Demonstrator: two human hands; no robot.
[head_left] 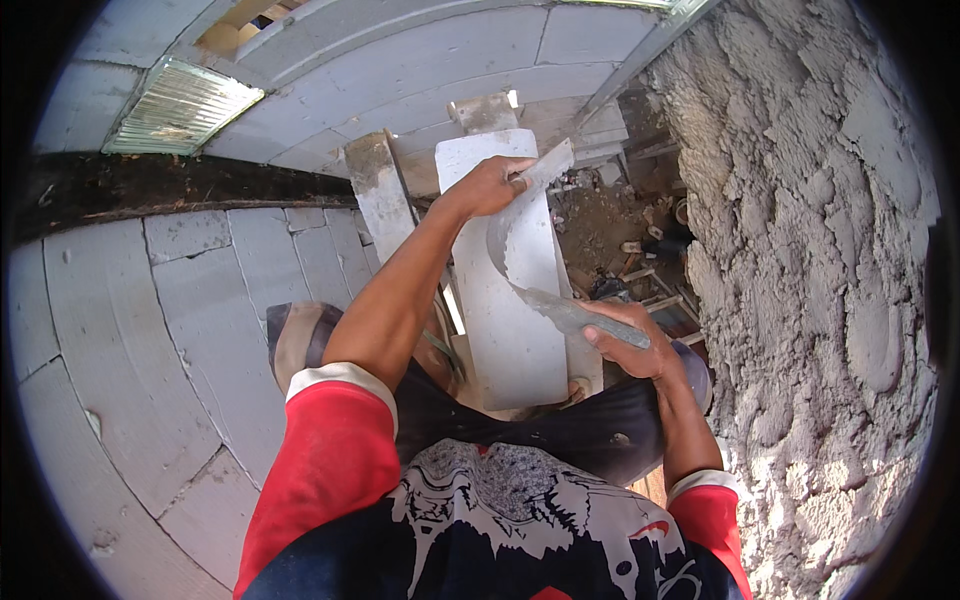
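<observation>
A grey, cement-smeared flexible blade (510, 255) is bent into a curve between my two hands. My left hand (490, 185) is stretched forward and pinches the blade's far tip. Close to my body, my right hand (628, 342) is closed around the blade's handle end. Below the blade stands a pale grey block (515, 330) on a scaffold plank.
A rough, freshly plastered cement wall (810, 250) fills the right side. A wall of light grey blocks (180, 330) curves along the left, with a glass-block window (180, 105) at upper left. Far below, rubble and timber (620, 230) lie on the ground. My foot (300, 340) rests near the left wall.
</observation>
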